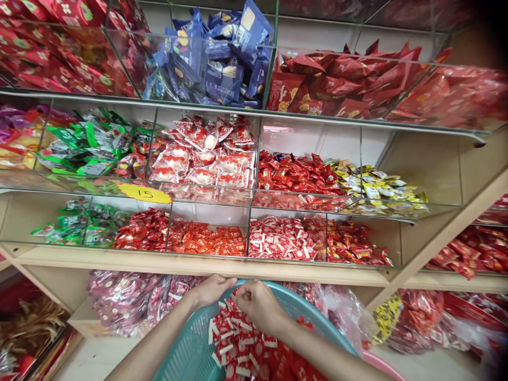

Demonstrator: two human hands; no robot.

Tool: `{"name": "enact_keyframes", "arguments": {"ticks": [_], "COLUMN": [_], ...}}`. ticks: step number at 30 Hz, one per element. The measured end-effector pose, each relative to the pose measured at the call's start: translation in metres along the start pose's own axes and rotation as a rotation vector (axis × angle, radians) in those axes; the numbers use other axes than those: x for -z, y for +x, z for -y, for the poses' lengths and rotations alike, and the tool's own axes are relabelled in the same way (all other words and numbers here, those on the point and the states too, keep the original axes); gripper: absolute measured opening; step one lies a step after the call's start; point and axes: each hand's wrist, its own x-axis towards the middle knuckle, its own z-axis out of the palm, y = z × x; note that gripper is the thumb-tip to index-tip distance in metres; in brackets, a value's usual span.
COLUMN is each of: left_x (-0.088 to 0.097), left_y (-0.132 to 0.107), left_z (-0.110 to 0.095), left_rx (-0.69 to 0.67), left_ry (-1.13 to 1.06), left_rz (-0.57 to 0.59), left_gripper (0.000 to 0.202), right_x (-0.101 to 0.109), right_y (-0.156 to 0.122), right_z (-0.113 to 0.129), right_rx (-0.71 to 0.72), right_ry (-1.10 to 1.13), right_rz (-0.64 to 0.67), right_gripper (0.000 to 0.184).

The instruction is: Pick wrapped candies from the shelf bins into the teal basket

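Note:
A teal plastic basket (186,354) sits low in the middle, heaped with small red-and-white wrapped candies (242,346). My left hand (212,290) grips the basket's far rim, fingers curled over the edge. My right hand (257,304) rests on top of the candy heap, its fingers closed in a loose fist around some of the candies. Both forearms reach up from the bottom edge. Directly above the hands runs a wooden shelf edge (238,267), and behind it a glass bin of the same red-and-white candies (281,238).
Glass-fronted shelves hold bins of wrapped sweets: green packs (83,143), white-red packs (206,153), blue packs (214,58), red packs (345,79). A yellow price tag marked 15 (145,193) sticks to the glass. Clear bags of candy (127,299) lie under the lowest shelf. A pink rim (383,365) shows beside the basket.

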Motion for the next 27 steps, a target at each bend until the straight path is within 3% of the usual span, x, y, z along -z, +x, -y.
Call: {"name": "enact_keyframes", "arguments": {"ticks": [13, 16, 21, 27], "left_x": [0.0, 0.002, 0.003, 0.003], "left_y": [-0.003, -0.006, -0.011, -0.011], "left_z": [-0.005, -0.01, -0.016, -0.013], "left_rx": [-0.007, 0.006, 0.074, 0.066], "left_ry": [-0.059, -0.07, -0.049, -0.06], "left_rz": [0.005, 0.017, 0.006, 0.035], "left_gripper": [0.054, 0.055, 0.059, 0.063], "right_x": [-0.002, 0.014, 0.058, 0.095], "right_y": [0.004, 0.001, 0.014, 0.053], "right_z": [0.002, 0.008, 0.011, -0.004], "right_rx": [-0.027, 0.032, 0.146, 0.19], "right_ry": [-0.111, -0.15, -0.262, -0.718], "right_rz": [-0.062, -0.138, -0.237, -0.341], "right_gripper": [0.014, 0.009, 0.016, 0.01]}}
